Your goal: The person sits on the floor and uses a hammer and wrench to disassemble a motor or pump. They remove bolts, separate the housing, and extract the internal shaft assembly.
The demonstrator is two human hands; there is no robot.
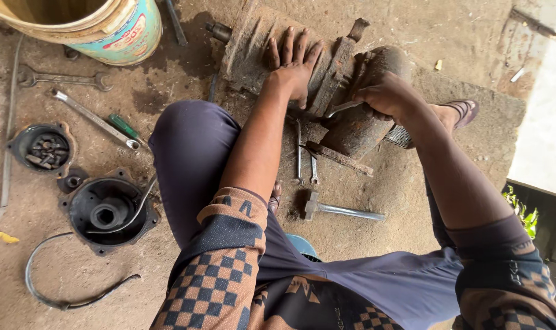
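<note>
- Head view looks down on your left hand (293, 67), fingers spread and pressed flat on the rusty finned metal motor housing (259, 49) that lies on the dirt-covered concrete floor (412, 36).
- Your right hand (385, 95) is closed around the handle of a slim grey metal spanner (341, 109), whose far end sits at the joint between the finned housing and the dark rounded end section (366, 122).
- To do this step well, you'd best keep the left palm bearing down so the housing cannot roll, and pull the spanner in a steady arc rather than a jerk; rust this heavy suggests the fastener may slip or round off.
- Keep the spanner head seated square; whether it is fully on a bolt cannot be made out from here.
- The housing lies directly ahead of you, between your knees and your sandalled foot (461, 111), the left hand on top of it and the right hand at its right side; the hands are near each other but not touching.
- A steel hammer (339, 209) lies on the floor just short of the housing, within reach of the right hand.
- Off to your left, well apart from both hands, sit a black round cover casting (107, 211), a long chrome spanner (94, 119) and a green-handled screwdriver (124, 126).
</note>
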